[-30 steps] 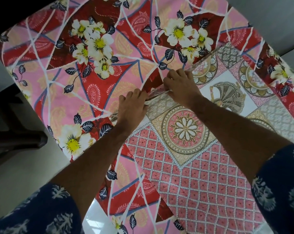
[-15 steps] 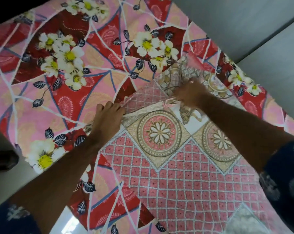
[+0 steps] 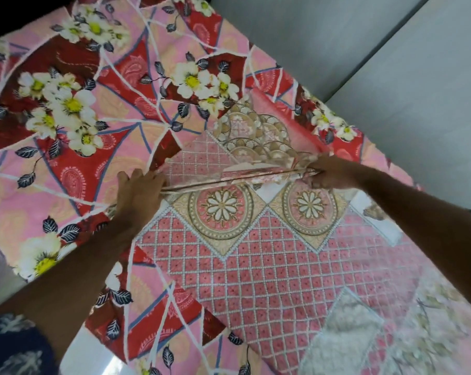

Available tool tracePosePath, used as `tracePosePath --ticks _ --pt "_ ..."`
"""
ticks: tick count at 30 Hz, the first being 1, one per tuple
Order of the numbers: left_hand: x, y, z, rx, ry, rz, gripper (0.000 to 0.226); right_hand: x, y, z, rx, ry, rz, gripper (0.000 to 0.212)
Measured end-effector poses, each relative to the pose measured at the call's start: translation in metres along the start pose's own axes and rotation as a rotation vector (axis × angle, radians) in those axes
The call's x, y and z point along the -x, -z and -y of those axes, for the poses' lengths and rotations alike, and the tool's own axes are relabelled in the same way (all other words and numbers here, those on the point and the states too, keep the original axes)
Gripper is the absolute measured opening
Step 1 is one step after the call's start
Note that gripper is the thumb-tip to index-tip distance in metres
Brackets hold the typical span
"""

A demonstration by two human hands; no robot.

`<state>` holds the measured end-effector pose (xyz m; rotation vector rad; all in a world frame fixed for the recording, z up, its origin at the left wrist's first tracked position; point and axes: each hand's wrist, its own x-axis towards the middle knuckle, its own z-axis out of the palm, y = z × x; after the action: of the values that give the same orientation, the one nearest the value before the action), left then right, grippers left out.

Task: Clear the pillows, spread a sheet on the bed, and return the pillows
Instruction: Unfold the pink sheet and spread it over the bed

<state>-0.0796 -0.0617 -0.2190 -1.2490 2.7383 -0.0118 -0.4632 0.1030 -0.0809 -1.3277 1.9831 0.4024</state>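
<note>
A folded sheet (image 3: 269, 261) with a pink lattice and round medallions lies on the bed, over a pink and red floral bedcover (image 3: 75, 109). My left hand (image 3: 138, 193) grips the left end of the sheet's folded edge. My right hand (image 3: 329, 173) grips the same edge further right, and the edge is stretched taut between the two hands. A flap of the sheet with a scalloped pattern (image 3: 256, 133) is lifted behind that edge. No pillows are in view.
A grey wall (image 3: 323, 36) runs along the bed's far side, with a pale surface (image 3: 431, 104) at the right. Pale floor (image 3: 93, 355) shows at the bed's near-left corner.
My right hand has pulled the sheet's edge to the right, away from my left hand, opening a fold. The view has swung to the right along the bed.
</note>
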Motion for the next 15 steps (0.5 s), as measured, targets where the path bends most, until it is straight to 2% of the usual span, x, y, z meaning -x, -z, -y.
tracePosePath --ticks 3,5,7,8,10,12,14,15 --pt "0.010 0.015 -0.005 -0.055 -0.021 0.079 0.023 0.072 -0.015 0.006 -0.263 0.007 0.190 0.025" --pt "0.025 0.027 -0.010 -0.048 -0.019 0.119 0.019 0.129 -0.023 0.014 -0.407 0.007 0.237 0.016" --pt "0.045 0.043 -0.021 -0.027 -0.032 0.140 0.014 0.176 -0.035 0.021 -0.535 0.025 0.194 0.029" --pt "0.053 0.051 -0.030 0.017 -0.054 0.141 0.016 0.191 -0.042 0.022 -0.573 0.020 0.133 0.027" --pt "0.072 0.079 -0.061 0.233 -0.199 0.111 0.027 0.223 -0.058 0.024 -0.654 -0.002 -0.004 0.008" --pt "0.097 0.125 -0.106 0.568 -0.442 0.182 0.050 0.252 -0.074 0.028 -0.714 0.003 -0.106 0.013" --pt "0.128 0.179 -0.153 0.858 -0.574 0.286 0.068 0.280 -0.085 0.042 -0.739 0.031 -0.168 0.018" --pt "0.145 0.202 -0.177 0.925 -0.620 0.298 0.072 0.299 -0.089 0.050 -0.756 0.062 -0.191 0.018"
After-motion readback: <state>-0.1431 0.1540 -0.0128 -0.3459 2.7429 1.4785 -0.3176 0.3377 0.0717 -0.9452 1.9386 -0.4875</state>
